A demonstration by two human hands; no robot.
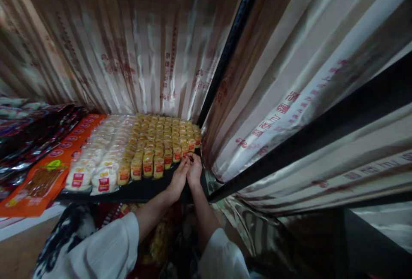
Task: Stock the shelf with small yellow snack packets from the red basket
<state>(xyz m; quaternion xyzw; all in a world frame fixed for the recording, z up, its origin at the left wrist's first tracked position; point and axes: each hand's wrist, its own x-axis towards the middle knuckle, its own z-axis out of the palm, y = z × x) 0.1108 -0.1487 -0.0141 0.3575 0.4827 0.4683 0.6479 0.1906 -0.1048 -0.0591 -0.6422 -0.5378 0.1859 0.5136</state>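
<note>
Rows of small yellow packs (148,165) with red labels, in clear wrapping, stand on a dark shelf (135,189). At the front right end of these rows, my left hand (180,177) and my right hand (195,170) are brought together. The fingers of both are bent and closed, their tips meeting beside the nearest yellow packs. What lies between the fingertips is hidden and too small to make out. Left of the yellow rows are long clear bags of white rounds (104,171) with red labels.
Orange packets (48,180) and dark shiny packets (35,137) lie farther left on the shelf. Printed pale curtains (151,64) hang behind and to the right. A black post (222,64) rises at the shelf's back corner, and a black bar (289,131) slants across the right.
</note>
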